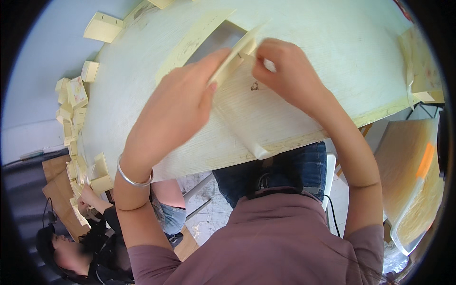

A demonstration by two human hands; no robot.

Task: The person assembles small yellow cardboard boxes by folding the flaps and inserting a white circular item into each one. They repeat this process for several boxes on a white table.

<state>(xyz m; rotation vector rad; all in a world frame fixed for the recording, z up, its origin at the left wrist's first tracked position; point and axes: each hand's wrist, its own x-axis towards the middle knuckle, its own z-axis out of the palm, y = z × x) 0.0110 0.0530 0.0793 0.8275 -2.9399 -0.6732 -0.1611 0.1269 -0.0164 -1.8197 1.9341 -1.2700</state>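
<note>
My left hand (181, 103), with a silver bangle on its wrist, grips the edge of a cream cardboard piece (238, 53) held tilted above the white table (285, 117). Just to the right, my right hand (281, 67) is curled with thumb and fingertips pinched at a small flap or strip by that piece; motion blur hides exactly what it pinches. A pale translucent strip (242, 137) runs beneath my hands to the table's front edge. Behind the cardboard piece lies a cream-edged frame or opening (199, 35) with a grey inside.
Small cream boxes (77, 92) stand crowded along the table's left edge, with another box (103, 27) at the upper left. A co-worker (89, 245) in black handles things at the lower left. Cream sheets (424, 71) lie at the right; a plastic-wrapped stack (409, 178) stands below them.
</note>
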